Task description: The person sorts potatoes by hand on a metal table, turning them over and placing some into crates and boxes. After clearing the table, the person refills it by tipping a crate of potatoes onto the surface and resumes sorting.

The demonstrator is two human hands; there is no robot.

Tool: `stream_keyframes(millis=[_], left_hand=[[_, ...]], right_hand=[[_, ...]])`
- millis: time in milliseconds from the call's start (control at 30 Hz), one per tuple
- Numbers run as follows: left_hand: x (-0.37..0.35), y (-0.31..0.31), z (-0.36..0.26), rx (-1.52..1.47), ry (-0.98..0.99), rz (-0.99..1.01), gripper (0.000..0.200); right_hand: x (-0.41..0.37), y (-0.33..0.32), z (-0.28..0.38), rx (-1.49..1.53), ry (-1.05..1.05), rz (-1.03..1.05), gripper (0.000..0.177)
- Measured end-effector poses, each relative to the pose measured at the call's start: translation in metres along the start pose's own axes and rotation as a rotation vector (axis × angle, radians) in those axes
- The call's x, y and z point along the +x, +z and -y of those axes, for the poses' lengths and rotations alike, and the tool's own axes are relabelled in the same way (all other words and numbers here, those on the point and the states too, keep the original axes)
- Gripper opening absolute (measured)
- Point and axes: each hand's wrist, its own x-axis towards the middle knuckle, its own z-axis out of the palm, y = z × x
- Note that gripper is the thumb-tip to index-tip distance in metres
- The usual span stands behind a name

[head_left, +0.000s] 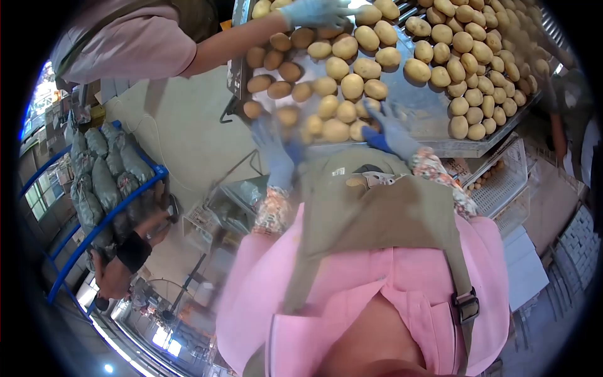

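The metal table (422, 103) carries a large heap of potatoes (352, 85), which covers most of its surface up to the far edge. The person's right hand (391, 131), in a blue glove, lies at the near edge of the table with fingers spread and relaxed, touching the nearest potatoes and gripping nothing. The left hand (274, 148), also gloved, is at the near left corner of the table, just beside one potato; it is blurred, so I cannot tell if it grasps. At the far side of the table a co-worker's hand (314, 11) rests on the potatoes. A white crate (502, 179) stands under the table's right end.
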Motion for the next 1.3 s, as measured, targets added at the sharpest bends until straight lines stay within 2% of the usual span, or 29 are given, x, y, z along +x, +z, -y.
stream_keyframes(millis=[33, 67, 100, 167, 200, 267, 300, 333, 367, 433, 500, 567, 633, 667, 733, 767, 833, 900, 967, 1000, 1033, 1067, 1100, 1167, 1233, 1300], left_hand=[[0.025, -0.003, 0.0, -0.018, 0.079, -0.107, 0.063], [0.052, 0.004, 0.003, -0.085, 0.116, -0.121, 0.06], [0.083, 0.014, 0.003, -0.156, 0.153, -0.134, 0.057], [0.146, 0.017, -0.021, -0.235, 0.161, -0.041, 0.055], [0.176, 0.032, -0.031, -0.245, 0.128, -0.063, 0.057], [0.207, 0.043, -0.053, -0.263, 0.097, -0.079, 0.059], [0.217, 0.042, -0.065, -0.128, 0.025, 0.122, 0.07], [0.223, 0.043, -0.075, 0.008, -0.045, 0.318, 0.08], [0.207, 0.07, -0.07, -0.058, -0.008, 0.275, 0.086], [0.175, 0.059, -0.08, -0.089, 0.033, 0.272, 0.082], [0.122, 0.026, -0.084, -0.127, 0.121, 0.265, 0.075], [0.081, 0.012, -0.08, -0.151, 0.158, 0.272, 0.072], [0.054, 0.008, -0.071, 0.079, 0.053, 0.492, 0.071], [0.042, 0.002, -0.069, 0.078, 0.049, 0.499, 0.071], [0.031, -0.016, -0.068, 0.171, 0.034, 0.634, 0.069], [0.029, -0.015, -0.067, 0.176, 0.031, 0.629, 0.069], [0.029, -0.013, -0.067, 0.179, -0.023, 0.646, 0.069], [0.032, -0.015, -0.07, 0.164, 0.001, 0.61, 0.068], [0.033, -0.013, -0.071, 0.133, -0.011, 0.563, 0.067], [0.032, -0.01, -0.07, 0.13, 0.003, 0.522, 0.068], [0.032, -0.009, -0.07, 0.128, -0.008, 0.522, 0.068], [0.03, -0.009, -0.071, 0.156, -0.005, 0.532, 0.068], [0.029, -0.008, -0.07, 0.184, 0.002, 0.545, 0.068], [0.026, -0.002, -0.066, 0.19, 0.001, 0.543, 0.068], [0.023, 0.003, -0.063, 0.137, 0.067, 0.391, 0.073], [0.024, 0.0, -0.064, 0.138, 0.07, 0.399, 0.073]], right_hand=[[0.016, 0.013, -0.001, 0.009, -0.228, -0.02, 0.059], [0.022, 0.009, 0.02, 0.178, -0.228, 0.002, 0.058], [0.027, 0.013, 0.034, 0.176, -0.223, 0.001, 0.058], [0.038, 0.014, 0.049, -0.1, -0.439, -0.372, 0.052], [0.045, 0.01, 0.049, -0.112, -0.43, -0.378, 0.052], [0.052, -0.001, 0.049, 0.332, -0.55, 0.025, 0.046], [0.047, -0.007, 0.044, 0.328, -0.54, 0.023, 0.046], [0.039, -0.02, 0.035, 0.362, -0.467, -0.088, 0.043], [0.03, -0.035, 0.024, 0.394, -0.395, -0.197, 0.041], [0.008, -0.069, 0.007, -0.089, -0.271, -0.543, 0.038], [0.015, -0.039, -0.076, -0.149, -0.198, -0.674, 0.037], [0.007, -0.036, -0.12, 0.663, 0.313, -0.178, 0.037], [0.006, -0.047, -0.144, 0.592, 0.068, -0.493, 0.038], [0.018, -0.063, -0.152, 0.574, 0.169, -0.579, 0.036], [0.04, -0.111, -0.129, 0.52, -0.011, -0.755, 0.038], [0.057, -0.115, -0.127, 0.523, -0.018, -0.756, 0.038], [0.084, -0.123, -0.105, -0.033, 0.052, -0.976, 0.045], [0.081, -0.114, -0.05, -0.427, 0.44, -0.524, 0.05], [0.114, -0.043, -0.067, -0.594, 0.262, -0.45, 0.05], [0.094, -0.033, -0.038, -0.611, 0.196, -0.428, 0.052], [0.087, -0.004, -0.04, -0.558, 0.131, -0.528, 0.054], [0.064, 0.002, -0.022, -0.598, 0.162, -0.408, 0.054], [0.046, 0.008, -0.022, -0.6, 0.16, -0.399, 0.054], [0.014, 0.011, -0.039, -0.374, -0.267, -0.401, 0.051], [-0.031, -0.03, -0.061, -0.463, -0.271, -0.307, 0.046], [-0.037, -0.055, -0.091, -0.321, 0.025, -0.083, 0.043]])
